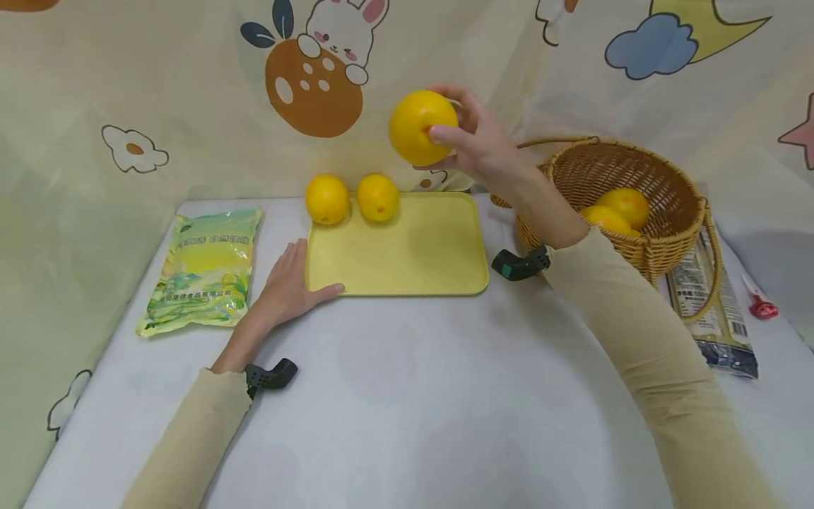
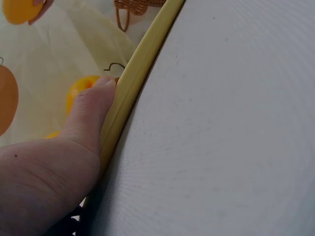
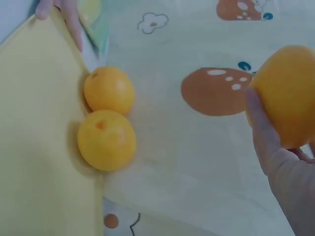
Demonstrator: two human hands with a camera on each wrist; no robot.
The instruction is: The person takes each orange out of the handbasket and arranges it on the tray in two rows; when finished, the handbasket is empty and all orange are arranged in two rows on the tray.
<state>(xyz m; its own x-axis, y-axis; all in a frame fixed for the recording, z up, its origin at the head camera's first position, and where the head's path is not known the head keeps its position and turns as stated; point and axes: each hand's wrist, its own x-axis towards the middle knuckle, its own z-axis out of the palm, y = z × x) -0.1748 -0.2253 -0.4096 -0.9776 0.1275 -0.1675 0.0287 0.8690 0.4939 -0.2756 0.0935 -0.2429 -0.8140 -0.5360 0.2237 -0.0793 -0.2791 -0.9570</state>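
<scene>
bright, softly shadowed head view; dimmer left wrist view.

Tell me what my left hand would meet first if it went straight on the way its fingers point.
Apart from the yellow tray it touches, your left hand would probably meet the yellow fruit at the tray's far left corner first, though depth is unclear.

Looks like a small screened-off tabletop recording setup; can't tell if the room around it is a home or a lab. Evidence: cartoon curtain [image 1: 191, 92] hanging just behind the tray [image 1: 439, 247], rabbit print [image 1: 343, 32] above and behind it. White-covered table [image 1: 407, 403] under it. One wrist camera [image 1: 278, 374] near its front-left corner, another [image 1: 523, 264] just off its right edge. Food bag [image 1: 206, 272] left of it, wicker basket [image 1: 677, 244] right.
</scene>
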